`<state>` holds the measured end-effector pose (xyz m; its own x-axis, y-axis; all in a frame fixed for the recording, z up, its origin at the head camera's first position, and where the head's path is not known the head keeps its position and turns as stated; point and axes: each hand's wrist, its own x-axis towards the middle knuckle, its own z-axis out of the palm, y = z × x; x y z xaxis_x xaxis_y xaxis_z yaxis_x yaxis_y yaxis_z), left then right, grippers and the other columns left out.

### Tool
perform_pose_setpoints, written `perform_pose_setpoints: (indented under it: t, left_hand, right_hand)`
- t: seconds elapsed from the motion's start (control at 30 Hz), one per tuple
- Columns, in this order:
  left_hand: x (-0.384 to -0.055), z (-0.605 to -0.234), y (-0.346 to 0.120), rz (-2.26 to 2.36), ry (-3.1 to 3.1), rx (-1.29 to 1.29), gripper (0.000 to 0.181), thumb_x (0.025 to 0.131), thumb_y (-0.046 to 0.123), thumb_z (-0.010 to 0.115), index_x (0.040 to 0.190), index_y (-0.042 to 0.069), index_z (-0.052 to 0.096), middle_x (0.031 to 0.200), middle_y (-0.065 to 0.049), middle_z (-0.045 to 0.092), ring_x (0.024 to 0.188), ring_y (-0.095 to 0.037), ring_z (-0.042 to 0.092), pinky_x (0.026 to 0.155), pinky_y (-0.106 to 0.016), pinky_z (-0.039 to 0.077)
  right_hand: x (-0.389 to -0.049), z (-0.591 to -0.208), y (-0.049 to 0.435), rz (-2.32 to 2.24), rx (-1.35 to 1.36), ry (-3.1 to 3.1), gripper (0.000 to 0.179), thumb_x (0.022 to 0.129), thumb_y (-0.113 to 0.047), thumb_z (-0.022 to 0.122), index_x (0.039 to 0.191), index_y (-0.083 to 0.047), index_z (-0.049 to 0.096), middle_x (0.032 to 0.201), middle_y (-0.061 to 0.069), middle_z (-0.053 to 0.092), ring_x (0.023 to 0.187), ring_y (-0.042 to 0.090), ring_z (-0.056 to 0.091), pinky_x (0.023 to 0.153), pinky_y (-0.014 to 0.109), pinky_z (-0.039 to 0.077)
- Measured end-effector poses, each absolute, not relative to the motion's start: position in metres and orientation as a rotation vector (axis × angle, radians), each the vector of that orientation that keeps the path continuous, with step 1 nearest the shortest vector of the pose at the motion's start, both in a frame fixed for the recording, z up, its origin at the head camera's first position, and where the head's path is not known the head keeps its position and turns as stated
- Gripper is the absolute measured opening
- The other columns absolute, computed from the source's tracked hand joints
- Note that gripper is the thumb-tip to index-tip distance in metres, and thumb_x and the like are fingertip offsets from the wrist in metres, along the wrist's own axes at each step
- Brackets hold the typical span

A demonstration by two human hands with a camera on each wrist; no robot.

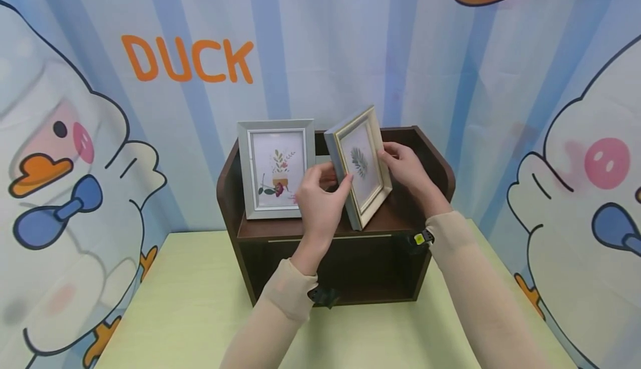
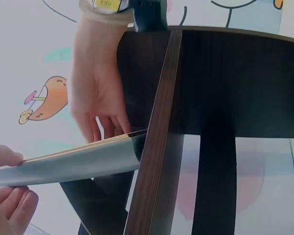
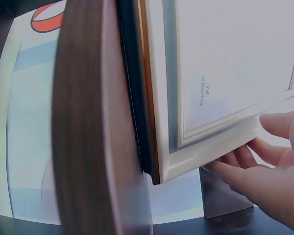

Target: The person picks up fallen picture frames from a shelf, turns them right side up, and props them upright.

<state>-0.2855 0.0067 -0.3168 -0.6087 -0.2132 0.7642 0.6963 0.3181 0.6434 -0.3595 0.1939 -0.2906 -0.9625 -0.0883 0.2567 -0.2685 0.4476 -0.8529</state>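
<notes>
A picture frame (image 1: 359, 160) with a leaf print stands turned at an angle on the upper shelf of a small dark-brown wooden rack (image 1: 290, 230). Its left edge is gripped by my left hand (image 1: 323, 202), thumb on the near side and fingers round behind. My right hand (image 1: 408, 166) pinches the opposite edge, with its thumb on the front in the right wrist view. In the left wrist view, the frame's side (image 2: 78, 164) lies between thumb and fingers, and its lower end meets the shelf board (image 2: 159, 132).
Left of the hands, a silver-grey picture frame (image 1: 306, 196) with a flowerpot print stands upright on the same shelf. The rack has an open lower compartment (image 1: 373, 271) and sits on a pale yellow-green table (image 1: 190, 302). Behind hangs a striped duck curtain (image 1: 340, 35).
</notes>
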Motion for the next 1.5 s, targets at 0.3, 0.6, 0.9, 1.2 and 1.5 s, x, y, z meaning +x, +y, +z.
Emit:
perform_pose_setpoints:
  t: [0.3, 0.6, 0.9, 1.2, 1.5]
  left_hand:
    - [-0.291, -0.326, -0.005, -1.401, -1.818, -0.379, 0.032, 0.080, 0.019, 0.076, 0.107, 0.003, 0.067, 0.094, -0.010, 0.067, 0.081, -0.019, 0.067, 0.074, -0.028, 0.057]
    - [-0.295, -0.328, -0.009, -1.474, -1.815, -0.359, 0.032, 0.080, 0.017, 0.077, 0.107, 0.001, 0.069, 0.094, -0.013, 0.068, 0.083, -0.021, 0.067, 0.073, -0.022, 0.057]
    - [-0.302, -0.323, -0.012, -1.472, -1.818, -0.320, 0.028, 0.079, 0.014, 0.077, 0.102, 0.001, 0.071, 0.092, -0.013, 0.072, 0.079, -0.020, 0.071, 0.071, -0.025, 0.058]
    - [-0.305, -0.321, -0.009, -1.468, -1.862, -0.255, 0.027, 0.080, 0.014, 0.076, 0.102, 0.001, 0.071, 0.093, -0.013, 0.073, 0.082, -0.019, 0.071, 0.072, -0.029, 0.058]
    - [-0.307, -0.320, -0.002, -1.411, -1.841, -0.251, 0.023, 0.082, 0.008, 0.073, 0.101, -0.002, 0.070, 0.092, -0.016, 0.073, 0.082, -0.022, 0.071, 0.074, -0.029, 0.058]
  right_hand:
    - [-0.349, -0.295, 0.202, 1.509, 0.244, -2.523, 0.046, 0.100, -0.028, 0.047, 0.138, -0.003, 0.046, 0.133, 0.020, 0.051, 0.118, 0.034, 0.053, 0.097, 0.049, 0.047]
    - [-0.339, -0.298, 0.207, 1.546, 0.217, -2.501, 0.049, 0.100, -0.030, 0.047, 0.139, -0.001, 0.042, 0.134, 0.021, 0.047, 0.119, 0.034, 0.051, 0.098, 0.049, 0.046]
    - [-0.327, -0.305, 0.208, 1.548, 0.126, -2.533, 0.050, 0.100, -0.027, 0.047, 0.142, 0.000, 0.038, 0.141, 0.021, 0.043, 0.126, 0.034, 0.047, 0.102, 0.048, 0.043]
    - [-0.310, -0.309, 0.206, 1.629, 0.009, -2.460, 0.052, 0.099, -0.029, 0.048, 0.143, -0.002, 0.038, 0.141, 0.021, 0.042, 0.126, 0.034, 0.046, 0.103, 0.048, 0.043]
    - [-0.297, -0.313, 0.204, 1.639, -0.032, -2.393, 0.048, 0.100, -0.027, 0.047, 0.142, -0.004, 0.040, 0.137, 0.019, 0.046, 0.125, 0.031, 0.045, 0.100, 0.046, 0.045]
